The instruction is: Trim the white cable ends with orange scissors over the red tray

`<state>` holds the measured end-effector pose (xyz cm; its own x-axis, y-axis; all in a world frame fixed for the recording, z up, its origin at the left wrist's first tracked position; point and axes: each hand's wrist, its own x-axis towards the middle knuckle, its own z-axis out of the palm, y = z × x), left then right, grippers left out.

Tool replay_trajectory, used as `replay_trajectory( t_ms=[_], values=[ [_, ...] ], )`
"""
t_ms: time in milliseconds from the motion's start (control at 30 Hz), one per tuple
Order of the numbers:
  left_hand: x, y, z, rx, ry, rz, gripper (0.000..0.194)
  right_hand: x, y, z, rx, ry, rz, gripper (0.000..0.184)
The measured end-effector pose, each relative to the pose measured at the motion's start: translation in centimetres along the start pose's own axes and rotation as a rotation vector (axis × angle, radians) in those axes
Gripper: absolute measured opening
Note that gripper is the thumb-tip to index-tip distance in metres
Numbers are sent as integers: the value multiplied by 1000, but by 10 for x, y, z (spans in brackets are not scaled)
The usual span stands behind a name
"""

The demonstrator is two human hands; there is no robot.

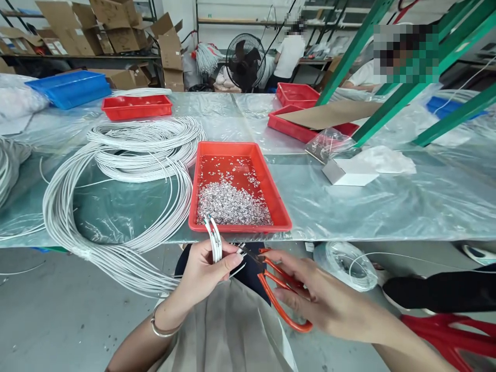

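White cables (216, 243) — a small bunch — are clamped in the left hand (207, 271), between thumb and fingers, just off the table's near edge (349, 217). The right hand (313, 289) is wrapped around orange-handled scissors (260, 260). A red tray (240, 228) of small silvery pieces (232, 204) sits at that edge.

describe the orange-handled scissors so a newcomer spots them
Find the long plastic-covered table with a rectangular red tray of tiny silvery pieces at its near edge. Below that tray in the picture, the right hand grips the orange-handled scissors. Their curved orange handles set them apart from the thin white cables in the left hand.
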<state>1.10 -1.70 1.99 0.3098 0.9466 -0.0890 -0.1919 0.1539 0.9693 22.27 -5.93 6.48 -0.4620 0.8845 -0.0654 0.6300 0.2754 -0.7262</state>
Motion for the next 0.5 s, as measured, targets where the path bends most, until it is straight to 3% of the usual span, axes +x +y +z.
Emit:
replay_trajectory(
  t_ms=[133,233,333,433,500],
  values=[
    [0,0,1,51,40,-18,27,0,1,0,-49,-16,-10,36],
    [2,1,-1,51,3,-44,30,2,0,-4,-76,-47,-39,34],
    [5,2,-8,26,-168,-35,35,5,-2,-9,-96,-98,-62,35],
    [8,-1,-15,-87,-354,-109,39,8,3,-11,-93,-88,-78,35],
    [9,-4,-16,-168,-394,-164,41,11,8,-8,-62,-61,-70,22]
  ],
)
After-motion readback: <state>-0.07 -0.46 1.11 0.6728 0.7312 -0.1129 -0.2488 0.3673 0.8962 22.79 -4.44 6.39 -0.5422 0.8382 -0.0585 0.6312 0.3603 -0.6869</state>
